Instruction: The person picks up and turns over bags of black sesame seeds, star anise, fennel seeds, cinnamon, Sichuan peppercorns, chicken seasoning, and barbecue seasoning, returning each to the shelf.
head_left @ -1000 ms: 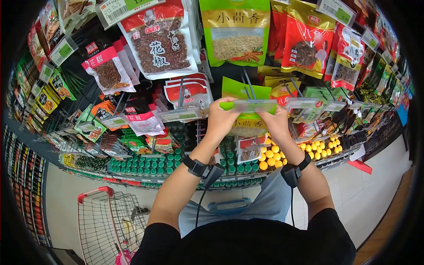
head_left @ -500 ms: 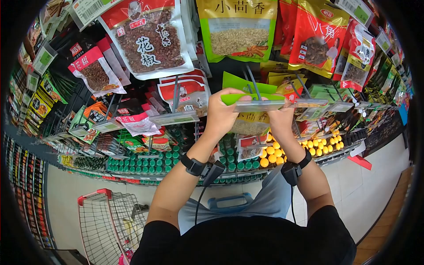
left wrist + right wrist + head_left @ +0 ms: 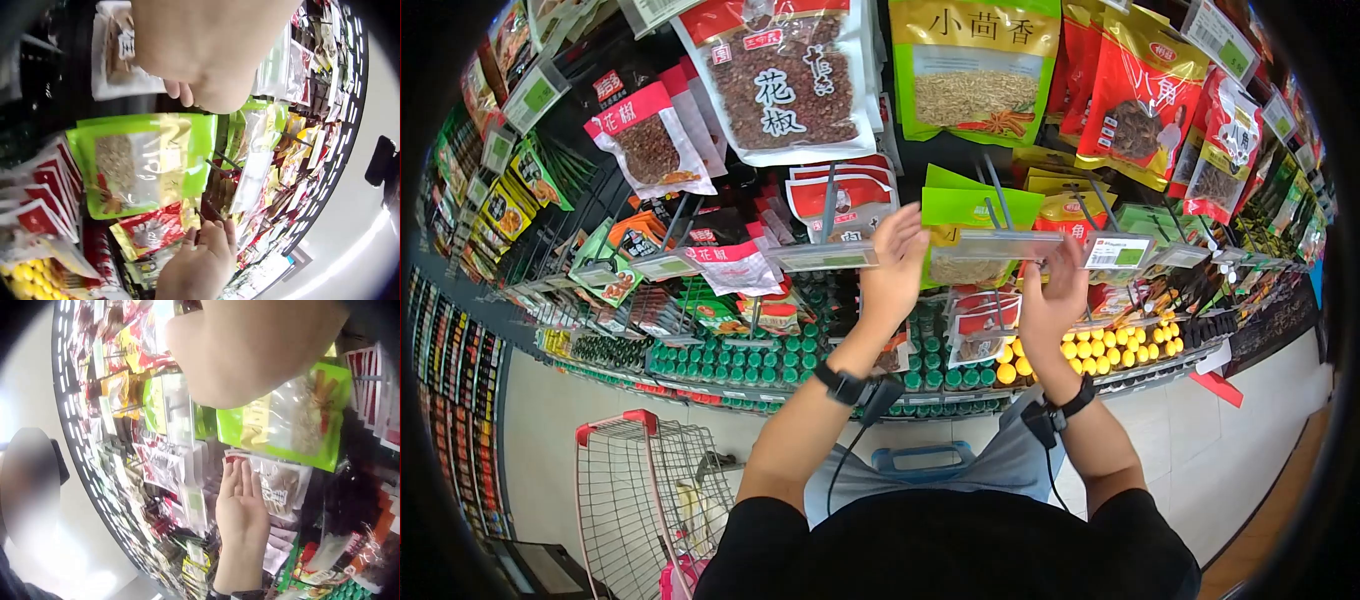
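Note:
A green-and-gold bag of fennel seeds hangs on the lower peg hook behind a clear price-tag holder. To the left of this bag my left hand is raised with its fingers extended and nothing in its grasp. The right wrist view shows its flat palm. My right hand is at the holder's right end, fingertips close to the strip, fingers loosely bent and holding nothing. In the left wrist view the fennel bag hangs between both hands.
Above hang a bag of Sichuan peppercorns, another fennel bag and red star anise bags. Green-capped jars and yellow-capped ones line the shelf below. A wire shopping cart stands at lower left.
Both hands held the green fennel bag's top behind the tag holder. Now they have let go and moved apart, left hand leftward, right hand rightward; the bag hangs on the hook.

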Demonstrator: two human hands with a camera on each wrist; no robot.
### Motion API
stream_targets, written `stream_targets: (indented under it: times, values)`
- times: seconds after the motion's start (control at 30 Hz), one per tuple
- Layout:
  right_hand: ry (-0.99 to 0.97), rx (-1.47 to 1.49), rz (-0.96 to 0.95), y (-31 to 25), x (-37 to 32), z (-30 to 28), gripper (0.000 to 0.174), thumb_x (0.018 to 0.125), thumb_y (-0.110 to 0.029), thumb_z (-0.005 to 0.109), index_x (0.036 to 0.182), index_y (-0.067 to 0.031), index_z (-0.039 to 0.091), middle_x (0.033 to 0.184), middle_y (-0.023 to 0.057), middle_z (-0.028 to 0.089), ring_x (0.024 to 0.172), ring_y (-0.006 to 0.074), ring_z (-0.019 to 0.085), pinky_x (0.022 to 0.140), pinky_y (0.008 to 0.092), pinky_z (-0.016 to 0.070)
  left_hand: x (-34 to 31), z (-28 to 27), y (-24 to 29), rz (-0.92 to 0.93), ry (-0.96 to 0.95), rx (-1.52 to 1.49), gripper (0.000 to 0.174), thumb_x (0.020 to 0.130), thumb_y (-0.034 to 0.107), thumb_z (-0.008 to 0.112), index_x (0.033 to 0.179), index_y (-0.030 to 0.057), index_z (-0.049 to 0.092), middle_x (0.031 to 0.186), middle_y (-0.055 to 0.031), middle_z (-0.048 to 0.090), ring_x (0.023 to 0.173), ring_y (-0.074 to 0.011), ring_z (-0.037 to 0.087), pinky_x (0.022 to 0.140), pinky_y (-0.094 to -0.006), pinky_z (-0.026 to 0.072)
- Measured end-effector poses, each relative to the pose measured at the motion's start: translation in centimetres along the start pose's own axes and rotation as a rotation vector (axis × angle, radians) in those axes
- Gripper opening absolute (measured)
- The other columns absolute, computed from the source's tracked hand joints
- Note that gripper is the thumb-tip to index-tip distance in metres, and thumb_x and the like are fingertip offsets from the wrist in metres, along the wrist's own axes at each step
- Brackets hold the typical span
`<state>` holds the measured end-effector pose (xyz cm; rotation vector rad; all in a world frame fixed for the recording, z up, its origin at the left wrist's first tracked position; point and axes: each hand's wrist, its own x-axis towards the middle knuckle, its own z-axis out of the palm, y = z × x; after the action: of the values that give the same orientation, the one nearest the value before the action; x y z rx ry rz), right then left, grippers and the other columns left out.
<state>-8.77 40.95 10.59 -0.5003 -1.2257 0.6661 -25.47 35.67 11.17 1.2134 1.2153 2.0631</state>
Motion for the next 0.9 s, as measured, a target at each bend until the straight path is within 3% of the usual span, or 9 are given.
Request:
stream_targets:
  times: [0.1, 0.13, 0.2, 0.33, 0.47, 0.53, 0.6, 0.77, 0.9]
  values:
    - [-0.247, -0.147, -0.235, 1.0, -3.6, -2.0, 0.037, 0.074, 0.01, 0.059, 0.11, 0.003, 0.053, 0.106, 0.015, 0.056, 0.102, 0.0246, 0.055, 0.09, 0.0342, 0.0427, -3.0, -3.9, 0.3, 0.089, 0.169, 0.12, 0.026, 0.087, -0.002, 0.054, 0.112, -0.0052, 0.051, 0.105, -0.0122, 0.061, 0.098, -0.0172, 0.058, 0.088, -0.0297, 0.0447]
    - [-0.399, -0.019, -0.086, 0.2, -4.5, -1.1, 0.031, 0.075, 0.008, 0.06, 0.105, 0.0027, 0.056, 0.102, 0.0133, 0.057, 0.098, 0.0225, 0.057, 0.088, 0.0315, 0.0445, -3.5, -5.1, 0.8, 0.099, 0.262, 0.165, 0.024, 0.087, -0.002, 0.053, 0.111, -0.0053, 0.05, 0.101, -0.0113, 0.061, 0.095, -0.017, 0.059, 0.087, -0.0309, 0.0456]
    - [-0.706, -0.016, 0.251, -1.5, -4.8, 1.6, 0.041, 0.077, 0.003, 0.063, 0.117, 0.0008, 0.052, 0.11, 0.0153, 0.057, 0.105, 0.0222, 0.057, 0.085, 0.0308, 0.0468, -2.5, -8.4, -1.3, 0.265, 0.358, 0.133, 0.03, 0.086, 0.0, 0.055, 0.115, -0.0035, 0.048, 0.105, -0.0097, 0.059, 0.099, -0.0161, 0.056, 0.086, -0.0293, 0.0449]
    - [-0.731, -0.03, 0.243, 0.8, -5.4, 6.9, 0.059, 0.077, -0.006, 0.066, 0.13, -0.0005, 0.04, 0.126, 0.0161, 0.05, 0.117, 0.0246, 0.05, 0.092, 0.0348, 0.0442, 0.0, -12.1, -3.6, 0.129, 0.261, 0.17, 0.034, 0.085, 0.002, 0.059, 0.117, -0.0037, 0.048, 0.11, -0.0116, 0.059, 0.102, -0.0148, 0.055, 0.085, -0.0271, 0.0447]
    - [-0.685, -0.11, 0.312, 2.5, -5.6, 9.4, 0.065, 0.078, -0.01, 0.068, 0.134, 0.0, 0.035, 0.126, 0.0144, 0.049, 0.118, 0.0217, 0.047, 0.096, 0.0363, 0.0405, -0.4, -13.0, -2.6, -0.127, 0.052, 0.261, 0.028, 0.084, 0.005, 0.061, 0.11, -0.0042, 0.054, 0.103, -0.0105, 0.063, 0.094, -0.0126, 0.059, 0.079, -0.0254, 0.0461]
    - [-0.737, -0.216, 0.324, 2.4, -4.9, 9.0, 0.067, 0.077, -0.014, 0.07, 0.133, 0.0006, 0.036, 0.118, 0.0122, 0.053, 0.108, 0.02, 0.052, 0.094, 0.0361, 0.0406, -1.2, -13.1, -1.1, -0.135, 0.066, 0.322, 0.024, 0.085, 0.009, 0.062, 0.105, -0.004, 0.057, 0.096, -0.0087, 0.065, 0.089, -0.0125, 0.061, 0.076, -0.0254, 0.0469]
    - [-0.752, -0.073, 0.342, 2.5, -4.8, 8.3, 0.049, 0.076, -0.013, 0.072, 0.117, 0.0022, 0.052, 0.097, 0.0073, 0.061, 0.088, 0.0144, 0.056, 0.076, 0.0307, 0.047, -2.7, -13.1, 0.2, -0.16, -0.009, 0.119, 0.028, 0.086, 0.013, 0.063, 0.107, -0.0042, 0.056, 0.099, -0.0096, 0.064, 0.092, -0.0136, 0.061, 0.079, -0.0263, 0.0469]
    - [-0.967, 0.315, 0.712, -1.1, -5.1, 5.8, 0.036, 0.08, -0.007, 0.069, 0.112, 0.0033, 0.055, 0.106, 0.0073, 0.062, 0.094, 0.0099, 0.057, 0.081, 0.0266, 0.0477, -6.9, -11.7, 3.0, -0.217, -0.148, 0.044, 0.044, 0.082, 0.016, 0.069, 0.118, -0.0022, 0.051, 0.109, -0.0066, 0.06, 0.099, -0.0125, 0.055, 0.087, -0.029, 0.0448]
    - [-1.007, 0.424, 0.775, -3.1, -5.9, 4.2, 0.039, 0.08, -0.003, 0.068, 0.115, 0.0026, 0.053, 0.106, 0.0065, 0.062, 0.095, 0.0102, 0.057, 0.083, 0.0265, 0.0474, -9.7, -10.0, 5.4, -0.348, -0.151, 0.085, 0.047, 0.078, 0.013, 0.072, 0.117, -0.0027, 0.051, 0.107, -0.0067, 0.061, 0.097, -0.0123, 0.057, 0.085, -0.0286, 0.0461]
